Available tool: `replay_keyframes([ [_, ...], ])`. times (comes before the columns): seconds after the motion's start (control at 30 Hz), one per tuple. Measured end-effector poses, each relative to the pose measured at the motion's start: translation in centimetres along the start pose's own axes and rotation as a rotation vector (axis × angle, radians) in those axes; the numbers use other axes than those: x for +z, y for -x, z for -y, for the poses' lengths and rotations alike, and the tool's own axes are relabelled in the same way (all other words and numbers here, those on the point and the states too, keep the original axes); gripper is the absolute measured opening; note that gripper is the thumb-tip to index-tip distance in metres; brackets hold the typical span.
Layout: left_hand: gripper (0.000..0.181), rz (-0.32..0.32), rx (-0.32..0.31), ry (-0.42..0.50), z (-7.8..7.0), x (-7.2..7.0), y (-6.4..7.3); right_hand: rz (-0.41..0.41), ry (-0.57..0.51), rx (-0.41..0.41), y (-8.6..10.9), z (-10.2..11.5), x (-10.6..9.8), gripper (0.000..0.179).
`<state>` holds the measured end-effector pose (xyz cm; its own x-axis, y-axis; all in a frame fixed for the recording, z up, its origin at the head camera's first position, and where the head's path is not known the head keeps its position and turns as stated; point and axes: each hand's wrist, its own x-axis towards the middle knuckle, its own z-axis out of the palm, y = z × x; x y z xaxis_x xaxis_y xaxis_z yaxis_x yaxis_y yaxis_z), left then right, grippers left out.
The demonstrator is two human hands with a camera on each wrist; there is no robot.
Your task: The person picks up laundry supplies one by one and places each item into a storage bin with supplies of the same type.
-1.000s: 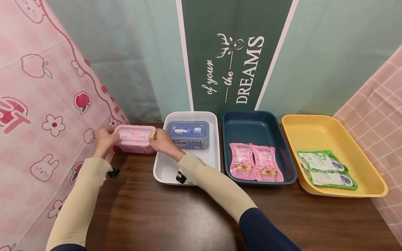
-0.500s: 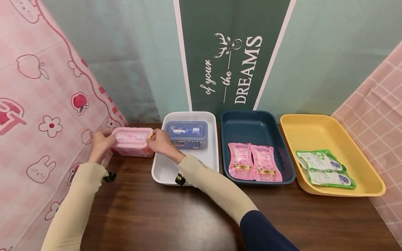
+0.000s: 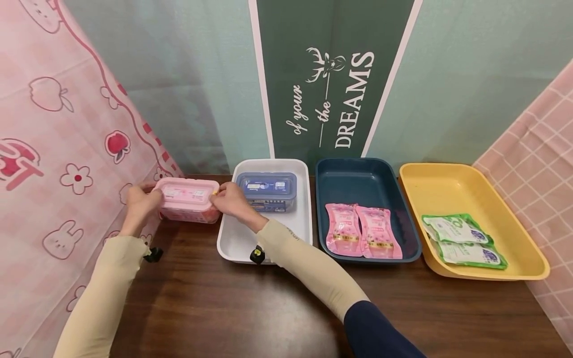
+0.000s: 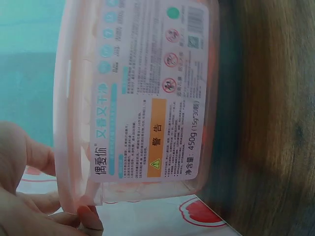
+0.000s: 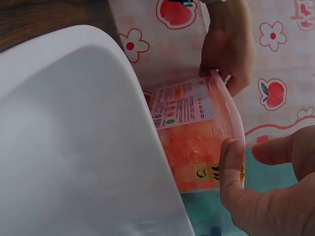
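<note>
A clear box of orange pods with a pink lid (image 3: 188,191) stands at the far left, just left of the white tray; its printed label (image 4: 147,98) faces the left wrist camera. My left hand (image 3: 142,203) grips the lid's left end, fingertips curled under the rim in the left wrist view. At the other end my right hand (image 3: 235,204) holds the lid's corner by a yellow seal (image 5: 206,172), one finger against the rim and the seal. Inside the white tray (image 3: 237,243) sits a similar box with a blue lid (image 3: 267,186), partly behind my right hand.
A dark blue tray (image 3: 353,179) holds two pink pouches (image 3: 343,229). Right of it, a yellow tray (image 3: 438,186) carries green-and-white packets (image 3: 461,228). Curtains (image 3: 201,99) rise behind and on both sides. Brown wooden table (image 3: 233,308) lies in front.
The pink-lidded box has shifted slightly left and turned a little. My left hand has moved slightly left along with it. My right hand stays at the box's right end.
</note>
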<state>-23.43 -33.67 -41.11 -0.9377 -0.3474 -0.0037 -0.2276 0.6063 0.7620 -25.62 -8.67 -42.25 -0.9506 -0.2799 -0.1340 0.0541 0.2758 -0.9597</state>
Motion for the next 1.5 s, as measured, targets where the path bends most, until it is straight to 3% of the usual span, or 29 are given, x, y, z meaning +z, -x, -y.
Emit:
replay_keyframes([
  [0.2,0.054,-0.020,0.009,0.038,-0.4,-0.2,0.6,0.035,-0.175,0.046,-0.4,-0.9,-0.3,0.026],
  [0.47,0.050,0.007,0.045,0.154,-0.6,-1.4,1.9,0.078,-0.178,0.032,0.0,-0.5,-2.0,0.030],
  [0.77,0.050,-0.001,0.009,0.241,-1.8,-2.6,3.3,0.105,-0.215,0.035,0.7,0.6,-2.9,0.025],
  [1.07,0.044,-0.003,-0.005,0.242,-2.9,-3.6,4.1,0.123,-0.277,0.001,1.4,2.5,-4.1,0.025],
  [1.5,0.048,-0.008,0.017,0.226,-4.7,-3.3,4.9,0.106,-0.313,0.033,2.5,3.9,-6.7,0.029],
])
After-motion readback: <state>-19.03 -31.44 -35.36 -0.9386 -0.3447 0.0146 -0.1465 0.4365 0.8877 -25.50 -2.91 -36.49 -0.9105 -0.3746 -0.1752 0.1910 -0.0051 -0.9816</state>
